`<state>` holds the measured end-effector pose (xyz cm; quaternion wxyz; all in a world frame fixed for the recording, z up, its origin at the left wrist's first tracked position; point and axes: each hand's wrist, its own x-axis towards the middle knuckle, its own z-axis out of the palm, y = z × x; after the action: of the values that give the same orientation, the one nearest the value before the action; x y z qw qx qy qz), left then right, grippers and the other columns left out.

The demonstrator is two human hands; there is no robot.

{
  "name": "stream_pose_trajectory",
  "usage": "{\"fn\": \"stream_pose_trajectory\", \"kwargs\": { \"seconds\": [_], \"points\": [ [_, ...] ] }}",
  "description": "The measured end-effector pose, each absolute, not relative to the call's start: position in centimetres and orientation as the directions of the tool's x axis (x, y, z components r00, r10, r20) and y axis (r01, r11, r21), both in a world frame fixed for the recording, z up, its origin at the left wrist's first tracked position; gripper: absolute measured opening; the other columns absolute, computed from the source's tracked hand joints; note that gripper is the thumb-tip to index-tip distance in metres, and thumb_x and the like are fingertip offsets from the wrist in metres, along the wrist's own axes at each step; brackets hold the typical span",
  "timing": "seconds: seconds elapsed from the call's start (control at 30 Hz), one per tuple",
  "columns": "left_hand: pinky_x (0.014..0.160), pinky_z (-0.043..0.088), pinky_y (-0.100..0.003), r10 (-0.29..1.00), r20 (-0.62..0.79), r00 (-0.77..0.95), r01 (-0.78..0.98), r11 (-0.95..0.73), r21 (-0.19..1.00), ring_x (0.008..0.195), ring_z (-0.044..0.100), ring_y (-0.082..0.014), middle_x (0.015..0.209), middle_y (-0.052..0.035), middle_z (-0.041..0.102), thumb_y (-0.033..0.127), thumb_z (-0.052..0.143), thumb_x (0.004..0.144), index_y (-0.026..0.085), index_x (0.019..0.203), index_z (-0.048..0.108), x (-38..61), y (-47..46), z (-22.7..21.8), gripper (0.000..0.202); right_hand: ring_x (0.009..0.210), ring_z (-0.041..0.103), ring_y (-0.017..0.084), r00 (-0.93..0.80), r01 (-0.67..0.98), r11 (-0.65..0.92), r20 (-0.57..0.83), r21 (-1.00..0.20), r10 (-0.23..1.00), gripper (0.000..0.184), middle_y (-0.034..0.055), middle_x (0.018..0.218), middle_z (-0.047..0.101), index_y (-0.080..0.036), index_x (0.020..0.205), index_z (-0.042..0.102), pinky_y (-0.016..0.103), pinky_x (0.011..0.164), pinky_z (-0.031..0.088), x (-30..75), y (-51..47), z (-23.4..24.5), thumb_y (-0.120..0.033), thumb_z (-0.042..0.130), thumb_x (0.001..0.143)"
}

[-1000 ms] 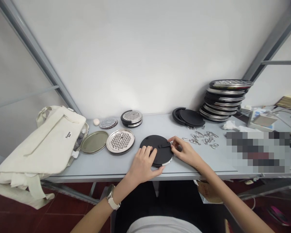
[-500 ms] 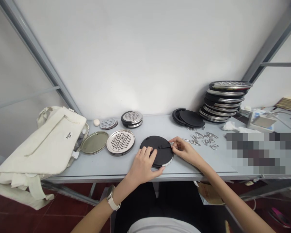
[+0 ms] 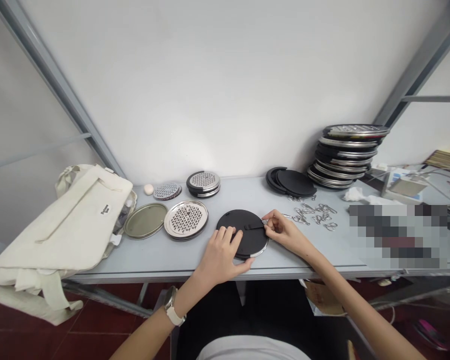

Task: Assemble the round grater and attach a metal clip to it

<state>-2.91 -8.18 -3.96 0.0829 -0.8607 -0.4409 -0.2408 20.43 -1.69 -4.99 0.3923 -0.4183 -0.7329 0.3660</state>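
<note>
A round black disc with a silver rim along its near right side lies flat at the front of the table. My left hand holds it, with fingers bent over the top and the thumb along the near edge. At the disc's right edge, my right hand pinches thumb and forefinger on a small metal wire loop, mostly hidden by the fingertips. This spot is at the end of a narrow slot in the disc. Several loose metal wire loops are scattered to the right of that hand.
Left of the disc are a round metal grater plate, an olive round plate and a cream bag. Behind sit stacked grater discs and black discs. A tall stack of rimmed discs stands at back right.
Both hands stay in nearly the same place on the disc. The right fingertips are still pinched at its right edge, with barely any shift.
</note>
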Motion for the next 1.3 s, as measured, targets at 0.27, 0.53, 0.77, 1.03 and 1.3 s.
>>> {"fn": "stream_pose_trajectory", "kwargs": {
  "seconds": [0.27,0.53,0.77,1.03,1.3],
  "points": [
    [0.084,0.046,-0.044,0.731,0.475,0.49,0.811,-0.582,0.06,0.098,0.051,-0.0296,0.11,-0.0139,0.055,0.05,0.053,0.085,0.013,0.125,0.052,-2.9,-8.1,-4.0,0.055,0.062,0.047,0.015,-0.287,0.33,0.401,0.314,-0.855,0.905,0.021,-0.0036,0.066,0.047,-0.021,0.1,0.057,0.028,0.061,0.04,20.4,-1.6,-4.9,-0.04,0.053,0.09],
    [0.086,0.045,-0.044,0.735,0.467,0.491,0.812,-0.581,0.061,0.1,0.05,-0.0302,0.112,-0.0142,0.055,0.049,0.053,0.085,0.012,0.126,0.051,-2.9,-8.1,-4.0,0.056,0.074,0.059,0.02,-0.231,0.358,0.425,0.362,-0.831,0.903,0.027,0.0042,0.078,0.063,-0.021,0.083,0.058,0.033,0.071,0.047,20.4,-1.6,-4.6,-0.048,0.057,0.089],
    [0.087,0.045,-0.045,0.732,0.468,0.495,0.812,-0.582,0.05,0.1,0.05,-0.03,0.112,-0.0144,0.055,0.05,0.052,0.085,0.011,0.126,0.052,-3.0,-8.0,-4.1,0.057,0.088,0.061,0.023,-0.239,0.436,0.478,0.414,-0.762,0.878,0.024,0.0075,0.092,0.067,-0.021,0.091,0.065,0.038,0.085,0.048,20.4,-1.8,-4.1,-0.042,0.053,0.091],
    [0.086,0.045,-0.044,0.73,0.472,0.495,0.809,-0.585,0.058,0.1,0.05,-0.0301,0.111,-0.014,0.055,0.05,0.052,0.085,0.011,0.126,0.052,-2.9,-8.2,-4.1,0.056,0.064,0.054,0.016,-0.2,0.514,0.427,0.381,-0.743,0.903,0.02,0.0008,0.073,0.062,-0.021,0.085,0.06,0.029,0.064,0.042,20.5,-1.8,-4.1,-0.037,0.05,0.092],
    [0.086,0.045,-0.044,0.734,0.465,0.495,0.812,-0.582,0.055,0.099,0.05,-0.0293,0.11,-0.0136,0.055,0.049,0.053,0.085,0.011,0.125,0.052,-2.9,-8.1,-4.0,0.056,0.068,0.059,0.017,-0.166,0.44,0.372,0.333,-0.817,0.928,0.023,0.0022,0.074,0.066,-0.021,0.081,0.051,0.028,0.065,0.042,20.6,-1.7,-4.5,-0.04,0.047,0.094]
  ]
}}
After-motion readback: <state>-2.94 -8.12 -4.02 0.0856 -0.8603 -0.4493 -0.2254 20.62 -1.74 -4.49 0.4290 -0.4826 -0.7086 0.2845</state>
